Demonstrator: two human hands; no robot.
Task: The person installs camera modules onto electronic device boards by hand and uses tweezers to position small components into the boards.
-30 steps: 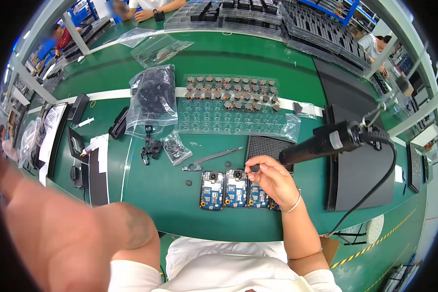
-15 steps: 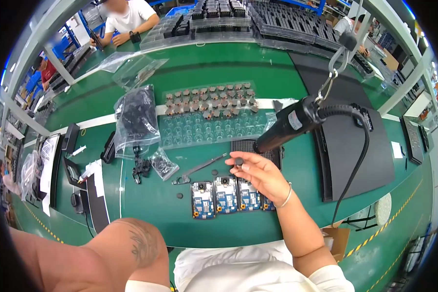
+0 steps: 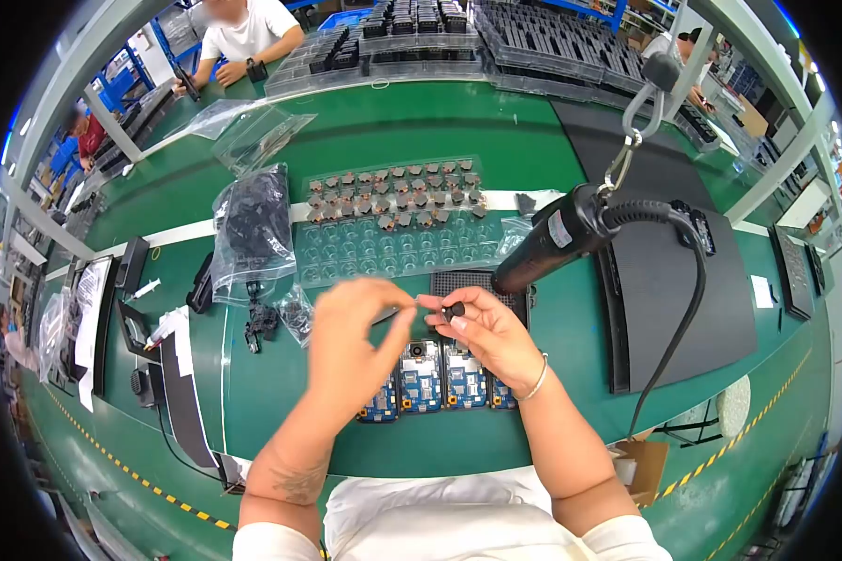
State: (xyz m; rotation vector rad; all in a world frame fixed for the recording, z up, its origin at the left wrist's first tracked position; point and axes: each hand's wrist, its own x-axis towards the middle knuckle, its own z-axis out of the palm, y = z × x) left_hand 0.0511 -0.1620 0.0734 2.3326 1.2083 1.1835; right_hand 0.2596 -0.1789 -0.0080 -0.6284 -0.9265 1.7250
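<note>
My right hand (image 3: 489,332) pinches a small black round part (image 3: 453,310) between thumb and fingers, above the row of boards. My left hand (image 3: 355,332) is just left of it, thumb and index fingertips brought together; what they hold, if anything, I cannot make out. Below both hands lie several blue circuit boards (image 3: 421,379) in dark frames, side by side, the left one partly hidden by my left hand. Behind them is a black gridded tray (image 3: 463,282), partly covered by my right hand.
A clear blister tray (image 3: 393,248) holds several small metallic parts in its back rows. Left of it lies a plastic bag (image 3: 257,220) of black parts. A black handheld tool (image 3: 557,238) hangs from a hook at right, its cable looping over a black mat (image 3: 683,309). A person sits across the bench.
My left hand has come in from the lower left to beside my right hand, covering the long grey piece and nearby small discs. My right hand still holds the black part.
</note>
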